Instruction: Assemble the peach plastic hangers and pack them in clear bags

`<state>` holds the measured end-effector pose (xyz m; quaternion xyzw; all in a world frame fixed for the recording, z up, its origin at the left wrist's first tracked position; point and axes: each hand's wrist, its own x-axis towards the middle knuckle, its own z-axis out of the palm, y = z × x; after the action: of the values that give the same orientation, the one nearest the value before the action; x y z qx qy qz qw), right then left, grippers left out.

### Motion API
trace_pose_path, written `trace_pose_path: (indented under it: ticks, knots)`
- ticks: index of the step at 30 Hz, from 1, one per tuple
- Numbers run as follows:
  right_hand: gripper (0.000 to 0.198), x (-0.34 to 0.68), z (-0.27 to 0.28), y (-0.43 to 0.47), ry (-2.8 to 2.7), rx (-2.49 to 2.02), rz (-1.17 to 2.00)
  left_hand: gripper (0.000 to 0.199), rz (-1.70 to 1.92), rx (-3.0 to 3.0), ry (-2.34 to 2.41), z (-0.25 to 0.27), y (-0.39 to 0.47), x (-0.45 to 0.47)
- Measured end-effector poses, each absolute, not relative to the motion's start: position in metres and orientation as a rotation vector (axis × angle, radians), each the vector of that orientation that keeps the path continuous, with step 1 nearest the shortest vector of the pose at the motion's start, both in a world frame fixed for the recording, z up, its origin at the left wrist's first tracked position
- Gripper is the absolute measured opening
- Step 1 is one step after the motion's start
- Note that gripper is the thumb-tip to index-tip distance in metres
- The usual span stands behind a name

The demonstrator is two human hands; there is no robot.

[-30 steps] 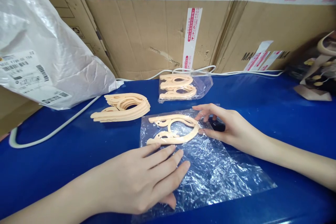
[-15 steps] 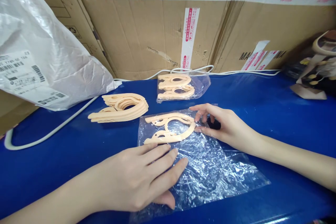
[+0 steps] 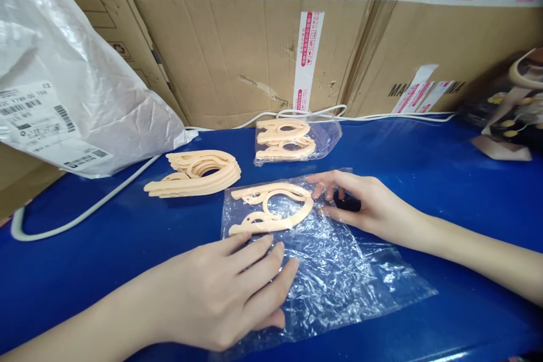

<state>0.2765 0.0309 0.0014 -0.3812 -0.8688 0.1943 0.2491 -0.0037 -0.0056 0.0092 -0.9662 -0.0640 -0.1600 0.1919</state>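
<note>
A beige folded travel hanger (image 3: 292, 218) lies inside a clear plastic bag (image 3: 339, 277) on the blue tabletop. My left hand (image 3: 220, 288) rests on the bag's near left part, fingers spread, their tips just below the hanger's lower arm. At the hanger's rounded right end is my right hand (image 3: 352, 198), with thumb and curved fingers apart, fingertips touching the bag's upper edge area. To the left sits a stack of several similar hangers (image 3: 203, 178), unwrapped. Farther back, more hangers (image 3: 284, 138) lie in a clear bag.
Cardboard boxes (image 3: 237, 51) with printed tape stand along the back edge. A white parcel bag (image 3: 97, 107) with labels leans at the left. A white cable (image 3: 89, 209) runs across the blue table (image 3: 85, 271). A plastic-wrapped item (image 3: 504, 144) is at the far right.
The hanger in the bag has shifted slightly left, away from my right fingertips. My left hand has moved a little left, and its thumb is tucked further under.
</note>
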Motion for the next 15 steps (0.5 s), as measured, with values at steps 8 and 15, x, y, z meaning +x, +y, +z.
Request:
trace_pose_path:
  ticks: [8,15]
  knots:
    - [0.027,0.2760,0.0077,0.0302,-2.404,-1.016,0.573,0.031,-0.463,-2.710,-0.173,0.0107,-0.0077,-0.0045]
    - [0.034,0.2807,0.0099,0.0299,-2.470,-1.052,0.463,0.029,-0.495,-2.723,-0.174,0.0100,-0.0064,-0.0044]
